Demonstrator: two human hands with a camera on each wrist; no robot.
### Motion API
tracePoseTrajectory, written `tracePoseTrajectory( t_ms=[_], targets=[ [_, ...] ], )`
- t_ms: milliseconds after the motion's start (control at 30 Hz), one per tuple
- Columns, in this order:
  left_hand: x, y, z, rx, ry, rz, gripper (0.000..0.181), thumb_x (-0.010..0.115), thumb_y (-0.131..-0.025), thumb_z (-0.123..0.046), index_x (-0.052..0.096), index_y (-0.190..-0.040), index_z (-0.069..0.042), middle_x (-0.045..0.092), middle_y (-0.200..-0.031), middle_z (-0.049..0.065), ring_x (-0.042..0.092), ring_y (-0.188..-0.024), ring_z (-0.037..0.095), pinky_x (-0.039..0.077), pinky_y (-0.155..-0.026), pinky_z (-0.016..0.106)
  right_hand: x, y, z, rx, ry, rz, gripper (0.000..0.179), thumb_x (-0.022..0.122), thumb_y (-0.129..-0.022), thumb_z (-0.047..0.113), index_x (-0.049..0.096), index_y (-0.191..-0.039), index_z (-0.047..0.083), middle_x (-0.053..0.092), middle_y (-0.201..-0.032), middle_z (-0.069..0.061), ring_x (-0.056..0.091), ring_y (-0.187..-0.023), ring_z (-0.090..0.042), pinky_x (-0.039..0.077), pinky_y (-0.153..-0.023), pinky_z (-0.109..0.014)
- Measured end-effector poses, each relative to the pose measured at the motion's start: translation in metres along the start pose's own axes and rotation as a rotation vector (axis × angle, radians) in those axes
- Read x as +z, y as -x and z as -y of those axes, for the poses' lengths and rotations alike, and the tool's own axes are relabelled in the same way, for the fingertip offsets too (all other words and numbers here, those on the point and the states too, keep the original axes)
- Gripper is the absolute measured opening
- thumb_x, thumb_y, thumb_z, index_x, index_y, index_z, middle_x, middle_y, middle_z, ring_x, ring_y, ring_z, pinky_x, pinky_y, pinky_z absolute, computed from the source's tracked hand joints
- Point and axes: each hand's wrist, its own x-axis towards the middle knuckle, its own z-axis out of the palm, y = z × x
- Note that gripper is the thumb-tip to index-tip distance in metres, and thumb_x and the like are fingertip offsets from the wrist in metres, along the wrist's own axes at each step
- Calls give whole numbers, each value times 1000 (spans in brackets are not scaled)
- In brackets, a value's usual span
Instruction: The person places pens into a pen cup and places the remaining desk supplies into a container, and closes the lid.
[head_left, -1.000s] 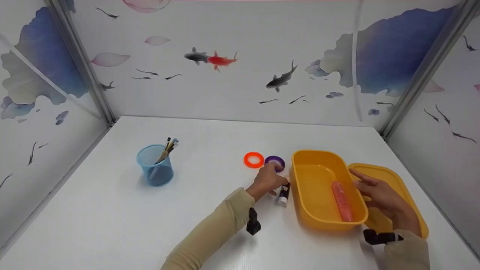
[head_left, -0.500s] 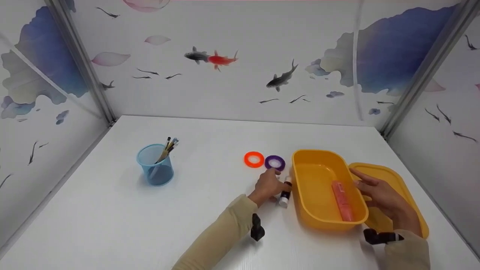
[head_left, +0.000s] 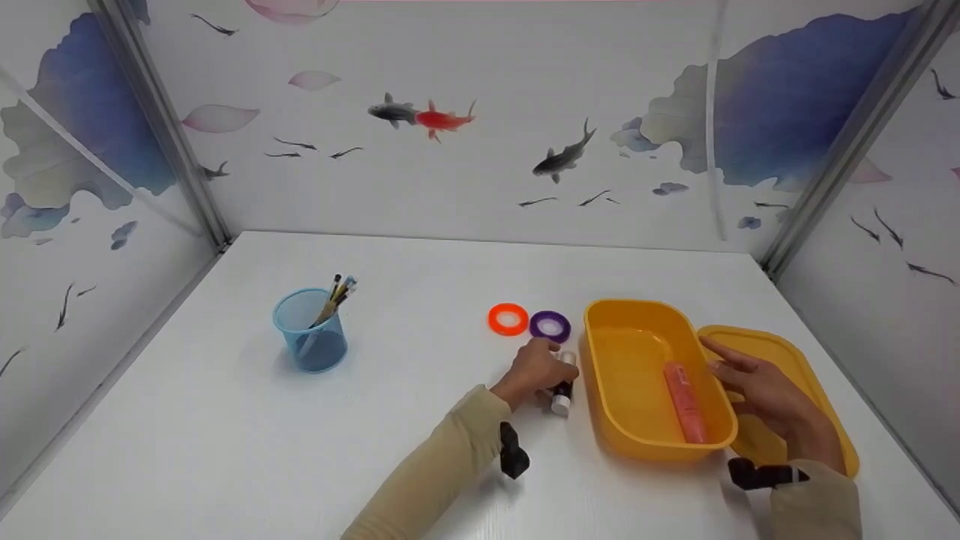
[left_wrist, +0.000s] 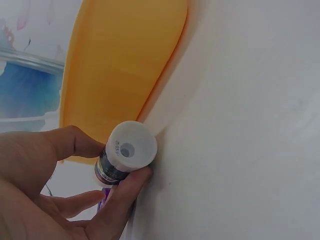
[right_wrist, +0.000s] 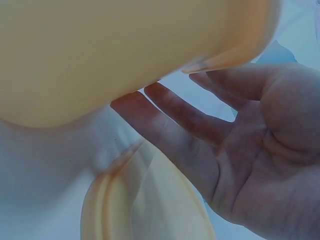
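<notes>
Between thumb and fingers my left hand [head_left: 531,373] pinches a black-and-white glue stick [head_left: 560,403], just left of a yellow box [head_left: 631,364]. The left wrist view shows the end of the stick, white with a round recess [left_wrist: 126,150]. A red tube [head_left: 685,403] lies inside the box along its right side. My right hand [head_left: 772,399] is at the box's right side; its fingertips touch the wall with extended fingers [right_wrist: 170,132] in the right wrist view. Behind the left hand lies a purple ring [head_left: 550,326], near its fingertips.
An orange ring [head_left: 508,319] lies left of the purple one. The yellow lid [head_left: 795,360] rests flat right of the box, partly under the right hand. A blue cup [head_left: 313,341] with several brushes [head_left: 335,300] stands at the left. Printed panels wall the table on three sides.
My left hand has drawn back from the purple ring and taken hold of the glue stick, shifting it slightly left, away from the box. The right hand and box stay in place.
</notes>
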Motion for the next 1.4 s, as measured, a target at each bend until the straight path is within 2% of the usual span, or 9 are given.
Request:
tracePoseTrajectory(
  t_ms=[167,300,433,600,800,1067,1267,1400],
  targets=[
    [-7,-1,-8,-34,47,33,57,75,-85,-20,57,-136,-5,66,-108,10,66,-79,20,63,-74,32,0,0,1,8,-7,5,73,53,-97,57,20,-159,36,19,-168,-14,49,-133,-28,53,-106,-46],
    [-11,2,-19,-77,122,34,52,77,-86,-20,59,-133,-9,66,-106,9,68,-81,23,64,-72,36,0,0,1,15,-13,12,72,52,-98,57,19,-159,36,17,-169,-13,46,-137,-32,52,-106,-47],
    [-13,6,-30,-89,164,31,50,78,-86,-20,59,-131,-9,68,-105,9,70,-82,23,64,-71,37,0,0,1,17,-13,12,70,50,-99,55,19,-159,37,16,-169,-13,45,-138,-32,52,-106,-47],
    [-14,13,-39,-78,204,39,47,78,-86,-21,59,-127,-10,69,-97,7,71,-80,22,64,-71,37,-1,-1,1,22,-16,6,69,51,-99,56,20,-158,39,18,-169,-13,47,-136,-30,53,-105,-45],
    [-13,17,-50,-23,225,56,40,74,-89,-18,58,-123,-7,68,-93,9,73,-80,22,64,-71,41,-1,0,1,13,-6,14,73,52,-98,56,19,-159,36,19,-168,-14,49,-135,-30,55,-103,-45],
    [-2,20,-67,-2,243,67,41,74,-89,-15,54,-124,-9,66,-94,10,73,-81,24,64,-71,41,-3,0,1,30,-6,14,77,55,-95,59,19,-159,36,21,-168,-15,50,-134,-28,54,-103,-46],
    [10,21,-77,39,311,85,37,75,-87,-12,54,-117,-11,65,-93,11,73,-80,23,64,-72,43,-4,-1,2,26,-7,4,76,55,-95,59,21,-159,37,22,-167,-14,51,-133,-27,54,-103,-45],
    [22,23,-79,27,343,116,33,75,-87,-10,55,-113,-10,64,-92,11,72,-79,24,64,-73,45,-1,-1,2,36,-24,6,73,54,-96,58,21,-158,38,22,-167,-14,49,-134,-29,54,-104,-46]
  ],
)
